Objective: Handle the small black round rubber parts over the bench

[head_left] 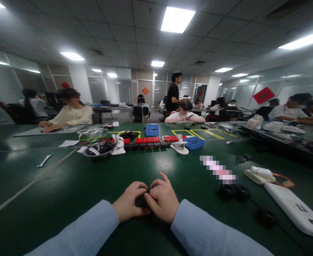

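Observation:
My left hand [132, 201] and my right hand [163, 199] meet low in the middle of the view, over the green table [92, 181]. A small dark object [141, 201] sits between them, mostly covered by the fingers. The left fingers and thumb curl around its left side. On its right side, my right hand pinches at the top with thumb and bent fingers, one finger raised. What the object is cannot be made out.
Red power strips [147, 140], blue bins [152, 130], a tray of cables [99, 149] and a white clamp [180, 145] stand farther back. A wrench [44, 161] lies left. Right are black coils [235, 191] and a white device [295, 209]. People sit beyond.

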Tool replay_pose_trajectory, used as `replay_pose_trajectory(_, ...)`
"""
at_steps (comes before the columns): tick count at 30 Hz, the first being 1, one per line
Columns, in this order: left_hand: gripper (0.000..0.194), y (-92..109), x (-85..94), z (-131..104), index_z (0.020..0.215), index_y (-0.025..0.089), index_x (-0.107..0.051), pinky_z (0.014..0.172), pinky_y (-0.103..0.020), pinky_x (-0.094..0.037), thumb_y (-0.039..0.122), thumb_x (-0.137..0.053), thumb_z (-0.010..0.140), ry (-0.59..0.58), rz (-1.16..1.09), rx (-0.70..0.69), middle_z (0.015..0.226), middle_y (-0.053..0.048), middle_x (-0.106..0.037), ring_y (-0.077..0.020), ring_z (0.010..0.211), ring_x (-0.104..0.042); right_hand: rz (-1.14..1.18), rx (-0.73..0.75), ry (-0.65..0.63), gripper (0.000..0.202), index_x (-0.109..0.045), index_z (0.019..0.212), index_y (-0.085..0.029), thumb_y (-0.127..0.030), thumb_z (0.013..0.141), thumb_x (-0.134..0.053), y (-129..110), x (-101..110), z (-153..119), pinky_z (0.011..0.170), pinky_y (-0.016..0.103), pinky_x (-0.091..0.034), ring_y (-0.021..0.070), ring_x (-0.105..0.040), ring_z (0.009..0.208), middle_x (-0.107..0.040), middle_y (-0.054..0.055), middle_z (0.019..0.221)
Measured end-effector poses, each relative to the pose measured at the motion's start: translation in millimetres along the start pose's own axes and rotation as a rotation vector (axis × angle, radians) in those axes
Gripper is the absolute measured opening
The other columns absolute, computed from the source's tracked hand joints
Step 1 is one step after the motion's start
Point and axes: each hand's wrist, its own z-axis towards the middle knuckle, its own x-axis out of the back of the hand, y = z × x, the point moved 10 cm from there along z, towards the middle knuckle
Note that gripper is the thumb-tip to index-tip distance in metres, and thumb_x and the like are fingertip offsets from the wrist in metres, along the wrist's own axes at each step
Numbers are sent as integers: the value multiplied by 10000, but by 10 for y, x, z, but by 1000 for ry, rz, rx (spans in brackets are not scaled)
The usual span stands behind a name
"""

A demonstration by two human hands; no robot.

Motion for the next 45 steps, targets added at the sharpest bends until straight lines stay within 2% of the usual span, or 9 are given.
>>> replay_pose_trajectory(4, 389, -19, 14, -5, 955, 212, -627, 941, -389, -368, 314, -736, 596, 15, 5, 16, 1080, -56, -521, -254, 1044, -457, -124, -141, -33, 291, -482, 506, -180, -277, 766, -569, 144, -30, 14, 867, 414, -307, 153, -489, 671, -523, -19, 522)
replay_pose_trajectory(8, 425, -22, 23, -8, 972, 195, -627, 947, -385, -365, 308, -754, 583, 20, 12, 27, 1088, -68, -518, -255, 1050, -455, -178, -228, -56, 199, -538, 713, -176, -361, 766, -589, 219, -43, 7, 721, 335, -325, 169, -479, 729, -566, 12, 711)
replay_pose_trajectory(15, 462, 1, 13, -2, 1020, 215, -610, 938, -393, -370, 299, -753, 589, -3, 9, 27, 1085, -54, -526, -250, 1041, -458, -136, -28, -128, 152, -589, 846, -173, -237, 867, -453, 32, -97, 15, 743, 323, -297, 169, -454, 806, -588, 35, 823)
replay_pose_trajectory(20, 419, -47, -20, -1, 1021, 222, -610, 929, -396, -377, 331, -720, 632, -3, -17, 18, 1075, -53, -529, -252, 1025, -469, -63, 106, -184, 136, -594, 908, -187, -260, 815, -528, -142, -99, 6, 733, 338, -284, 173, -428, 813, -633, 20, 914)
replay_pose_trajectory(26, 416, -72, -43, 1, 1007, 223, -619, 942, -389, -371, 264, -724, 606, -25, -16, 24, 1091, -54, -518, -253, 1037, -467, 19, 242, -205, 117, -593, 744, -182, -289, 771, -555, -286, -139, -38, 686, 337, -301, 173, -436, 772, -653, 12, 868)
replay_pose_trajectory(34, 363, -21, -20, 11, 961, 191, -618, 938, -376, -375, 257, -710, 616, -22, 5, 3, 1078, -66, -526, -247, 1039, -470, 43, 262, -119, 327, -487, 525, -171, -307, 818, -437, -276, -107, -82, 629, 322, -305, 154, -439, 654, -544, 26, 537)
replay_pose_trajectory(38, 334, -11, -13, 11, 938, 197, -622, 928, -382, -382, 319, -701, 637, -23, -4, -11, 1071, -62, -525, -248, 1021, -476, -40, 134, -113, 340, -446, 495, -167, -276, 817, -461, -128, -128, -45, 615, 307, -280, 135, -420, 611, -520, 6, 515)
replay_pose_trajectory(43, 472, -71, -25, 1, 1031, 220, -613, 949, -398, -370, 360, -743, 599, -40, -21, 28, 1116, -59, -514, -259, 1062, -460, -113, -256, -113, 350, -491, 599, -172, -349, 890, -409, 356, -133, -14, 621, 291, -287, 142, -454, 637, -545, 6, 606)
replay_pose_trajectory(45, 501, -96, -39, -3, 1062, 222, -604, 960, -406, -361, 374, -742, 605, -49, -16, 40, 1147, -65, -507, -263, 1082, -452, -74, -357, -109, 306, -520, 698, -173, -371, 897, -398, 478, -131, -35, 635, 289, -308, 152, -481, 675, -566, 16, 685)
